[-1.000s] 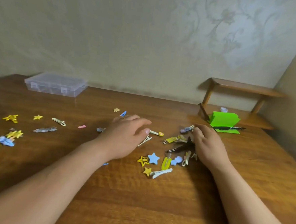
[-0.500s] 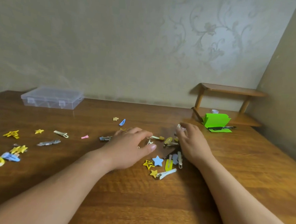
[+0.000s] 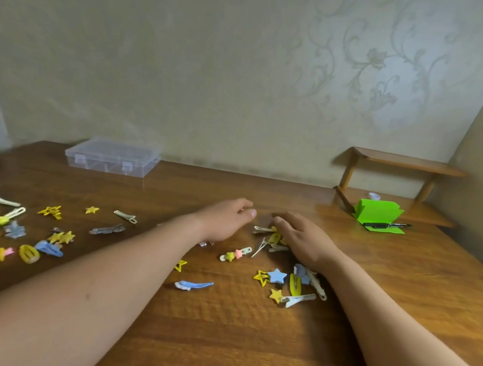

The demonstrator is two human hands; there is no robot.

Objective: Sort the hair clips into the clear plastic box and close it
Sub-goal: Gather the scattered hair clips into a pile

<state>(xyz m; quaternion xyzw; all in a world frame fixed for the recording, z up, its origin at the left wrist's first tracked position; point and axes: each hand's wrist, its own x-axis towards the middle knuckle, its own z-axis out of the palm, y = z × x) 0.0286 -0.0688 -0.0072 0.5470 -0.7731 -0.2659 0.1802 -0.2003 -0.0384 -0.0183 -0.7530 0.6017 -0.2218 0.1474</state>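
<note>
A: Head camera first: where is the clear plastic box [image 3: 112, 158]?
B: At the far left of the tabletop [image 3: 223, 338], near the wall and well apart from both hands. Its lid is down, two latches face us, and dividers show faintly through it. I cannot tell what lies inside.
A: And the hair clips [image 3: 125, 217]?
B: Out on the wood. One scatter lies at the left edge, with a yellow oval clip [image 3: 29, 253] among stars. Another cluster sits by the right wrist, including a blue star clip [image 3: 277, 276]. A blue curved clip [image 3: 193, 285] lies beside the left forearm.
A: The hands?
B: The left hand [image 3: 226, 221] is palm down, fingers loosely bent, nothing visibly held. The right hand [image 3: 302, 240] lies flat over several clips, fingers straight, touching them.
A: Anything else?
B: Green folded paper [image 3: 378, 212] with a black pen [image 3: 386, 225] on it, at the foot of a small wooden shelf [image 3: 401, 162].
</note>
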